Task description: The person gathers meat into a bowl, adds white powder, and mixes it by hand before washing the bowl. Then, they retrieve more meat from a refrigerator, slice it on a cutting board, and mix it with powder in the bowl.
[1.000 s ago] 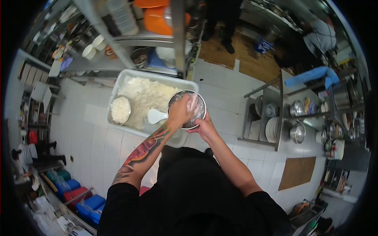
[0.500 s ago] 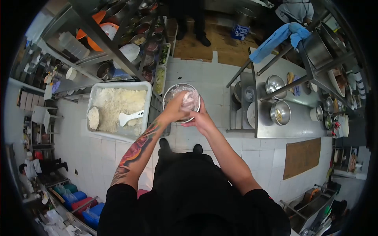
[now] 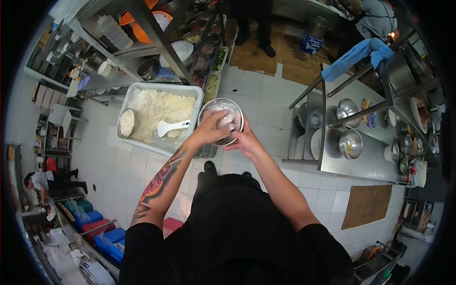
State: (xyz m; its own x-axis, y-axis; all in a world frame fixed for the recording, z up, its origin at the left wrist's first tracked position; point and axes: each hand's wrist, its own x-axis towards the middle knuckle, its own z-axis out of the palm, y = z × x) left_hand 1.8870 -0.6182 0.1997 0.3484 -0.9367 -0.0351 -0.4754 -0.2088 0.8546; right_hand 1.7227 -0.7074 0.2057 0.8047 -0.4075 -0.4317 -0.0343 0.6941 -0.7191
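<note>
A round metal bowl [image 3: 241, 114] is held in front of my body, with pale pink, flour-dusted food that looks like raw meat [image 3: 231, 115] inside. My left hand [image 3: 212, 127] reaches into it from the left, its fingers curled over the food; their tips are partly hidden. At the bowl's lower right, my right hand [image 3: 245, 140] grips the rim and side. Close on the left stands a white tub [image 3: 198, 102] of pale flour or crumbs [image 3: 159, 104]. A white scoop [image 3: 173, 127] and a small metal bowl [image 3: 127, 122] holding the same powder lie in it.
A steel table [image 3: 332, 164] on the right carries metal bowls [image 3: 350, 144]. A blue cloth [image 3: 354, 57] hangs over a rail above it. Ingredient containers [image 3: 219, 59] line the counter at upper left. Other people [image 3: 375, 23] stand at the back and far left.
The view has shifted, so the surroundings sit further right. My left fingers have moved over the food in the bowl, from a bunched grasp to a more spread one. My right hand keeps the bowl.
</note>
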